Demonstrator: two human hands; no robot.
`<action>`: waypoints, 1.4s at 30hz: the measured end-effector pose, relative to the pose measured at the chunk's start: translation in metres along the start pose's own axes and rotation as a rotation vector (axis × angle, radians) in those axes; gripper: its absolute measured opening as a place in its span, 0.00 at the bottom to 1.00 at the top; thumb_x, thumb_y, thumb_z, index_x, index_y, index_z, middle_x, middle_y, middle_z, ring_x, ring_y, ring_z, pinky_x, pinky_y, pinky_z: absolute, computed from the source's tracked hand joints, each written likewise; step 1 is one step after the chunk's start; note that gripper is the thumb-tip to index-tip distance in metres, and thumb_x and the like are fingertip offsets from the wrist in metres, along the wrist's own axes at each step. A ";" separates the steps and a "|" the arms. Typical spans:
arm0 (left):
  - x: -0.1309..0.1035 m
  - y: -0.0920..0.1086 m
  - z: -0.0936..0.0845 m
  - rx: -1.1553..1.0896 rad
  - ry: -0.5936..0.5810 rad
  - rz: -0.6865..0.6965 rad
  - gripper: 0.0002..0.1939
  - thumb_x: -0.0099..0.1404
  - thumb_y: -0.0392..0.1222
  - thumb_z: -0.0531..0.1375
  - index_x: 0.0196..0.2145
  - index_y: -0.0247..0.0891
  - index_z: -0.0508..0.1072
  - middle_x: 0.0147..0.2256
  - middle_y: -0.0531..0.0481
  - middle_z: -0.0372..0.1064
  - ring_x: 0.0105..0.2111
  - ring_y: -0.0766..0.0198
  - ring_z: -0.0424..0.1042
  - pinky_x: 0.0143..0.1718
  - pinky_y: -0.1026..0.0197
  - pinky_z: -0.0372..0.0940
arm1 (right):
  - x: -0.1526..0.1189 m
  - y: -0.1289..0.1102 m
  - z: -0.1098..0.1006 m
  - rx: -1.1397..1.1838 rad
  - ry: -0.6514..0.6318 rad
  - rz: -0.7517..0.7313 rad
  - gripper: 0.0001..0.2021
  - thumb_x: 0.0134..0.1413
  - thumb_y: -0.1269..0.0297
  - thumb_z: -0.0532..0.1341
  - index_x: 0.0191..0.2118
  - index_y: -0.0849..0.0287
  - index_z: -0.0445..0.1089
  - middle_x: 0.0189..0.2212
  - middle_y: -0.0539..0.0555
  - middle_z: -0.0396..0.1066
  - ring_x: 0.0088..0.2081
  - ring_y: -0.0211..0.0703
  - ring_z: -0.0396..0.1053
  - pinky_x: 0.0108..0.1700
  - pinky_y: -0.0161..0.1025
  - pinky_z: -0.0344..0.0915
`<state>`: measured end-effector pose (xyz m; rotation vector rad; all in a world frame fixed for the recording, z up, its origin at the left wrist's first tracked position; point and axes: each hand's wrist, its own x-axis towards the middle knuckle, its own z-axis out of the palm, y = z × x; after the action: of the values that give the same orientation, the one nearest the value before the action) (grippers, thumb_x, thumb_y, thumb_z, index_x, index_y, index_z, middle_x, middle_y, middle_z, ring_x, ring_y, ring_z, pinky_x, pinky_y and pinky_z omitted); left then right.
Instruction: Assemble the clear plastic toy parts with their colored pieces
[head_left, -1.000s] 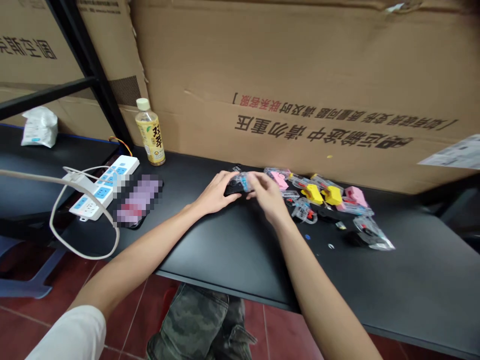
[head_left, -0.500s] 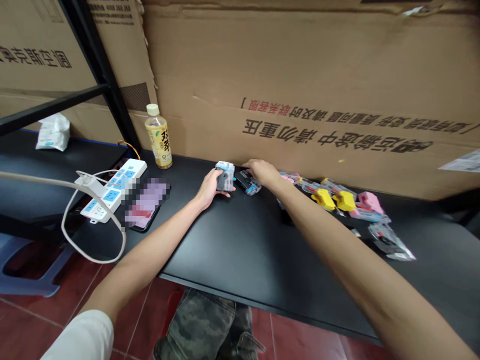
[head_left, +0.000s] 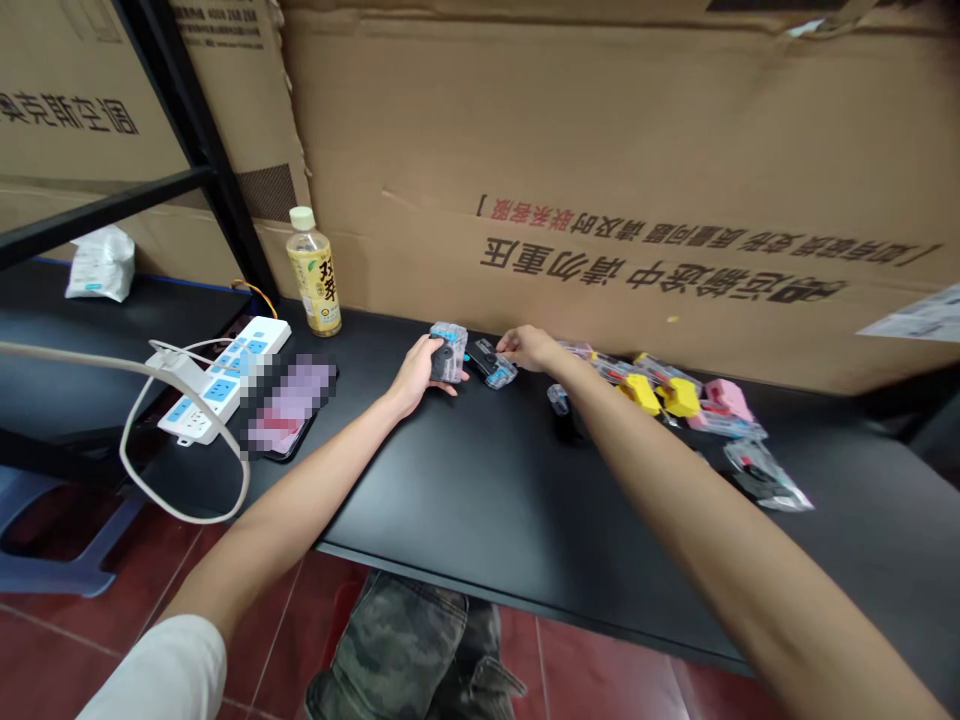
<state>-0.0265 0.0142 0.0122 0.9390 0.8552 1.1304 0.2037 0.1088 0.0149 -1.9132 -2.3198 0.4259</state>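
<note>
My left hand (head_left: 415,377) grips a flat clear plastic piece (head_left: 448,352) with a black part and blue bits, raised at the back of the black table. Just right of it lies a similar clear and black piece (head_left: 491,363) with blue bits. The bent fingers of my right hand (head_left: 527,347) are together at that piece's upper right edge; their tips are partly hidden, and I cannot tell what they pinch. Partly behind my right forearm rests another clear and black piece (head_left: 559,400).
Several clear pieces with yellow blocks (head_left: 680,397) and a pink block (head_left: 729,398) lie at the right, near a clear bagged piece (head_left: 765,475). At the left stand a drink bottle (head_left: 315,275), a power strip (head_left: 225,385) and a phone (head_left: 292,405). Cardboard (head_left: 600,120) walls the back.
My right hand has shifted slightly right, uncovering more of the piece beside it. My left hand keeps its piece in nearly the same place. The view has moved slightly.
</note>
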 end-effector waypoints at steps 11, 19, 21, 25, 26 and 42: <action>-0.003 0.003 0.001 0.035 0.006 0.002 0.09 0.69 0.46 0.52 0.43 0.39 0.63 0.33 0.47 0.78 0.23 0.63 0.77 0.19 0.67 0.61 | -0.004 0.000 -0.010 0.136 -0.011 0.065 0.10 0.37 0.78 0.72 0.23 0.57 0.75 0.22 0.50 0.77 0.26 0.41 0.74 0.36 0.37 0.72; -0.003 0.002 0.004 0.072 0.021 0.031 0.06 0.70 0.45 0.52 0.40 0.40 0.61 0.28 0.51 0.75 0.20 0.65 0.73 0.15 0.69 0.52 | -0.043 -0.008 -0.018 0.446 0.111 0.041 0.09 0.55 0.62 0.69 0.38 0.62 0.78 0.30 0.58 0.80 0.30 0.44 0.77 0.39 0.42 0.77; -0.004 0.002 0.004 0.089 0.017 0.037 0.06 0.70 0.44 0.52 0.40 0.40 0.62 0.28 0.51 0.74 0.20 0.66 0.73 0.14 0.69 0.52 | -0.064 -0.021 -0.008 0.719 0.211 -0.024 0.17 0.56 0.53 0.69 0.44 0.61 0.79 0.36 0.60 0.81 0.35 0.45 0.79 0.42 0.45 0.78; -0.006 0.002 0.005 0.162 -0.015 0.046 0.07 0.71 0.44 0.51 0.41 0.40 0.63 0.30 0.52 0.72 0.22 0.66 0.73 0.16 0.68 0.59 | -0.098 -0.053 0.018 1.124 0.212 -0.060 0.24 0.40 0.46 0.76 0.39 0.60 0.80 0.32 0.56 0.80 0.32 0.43 0.76 0.39 0.44 0.76; -0.007 0.001 0.006 0.189 -0.029 0.045 0.07 0.70 0.44 0.51 0.42 0.40 0.64 0.31 0.51 0.72 0.24 0.66 0.74 0.18 0.68 0.62 | -0.102 -0.060 0.023 1.163 0.215 -0.068 0.24 0.39 0.46 0.77 0.38 0.59 0.80 0.32 0.55 0.80 0.31 0.42 0.75 0.38 0.43 0.75; -0.015 -0.002 0.008 0.248 -0.240 0.001 0.17 0.71 0.48 0.57 0.53 0.37 0.65 0.49 0.40 0.72 0.40 0.58 0.77 0.32 0.59 0.76 | -0.109 -0.069 0.036 1.255 0.292 -0.068 0.20 0.38 0.49 0.77 0.33 0.59 0.79 0.29 0.53 0.76 0.29 0.40 0.70 0.31 0.39 0.68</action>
<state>-0.0214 -0.0017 0.0145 1.2524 0.8082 0.9027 0.1515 -0.0139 0.0105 -1.1200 -1.2965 1.1298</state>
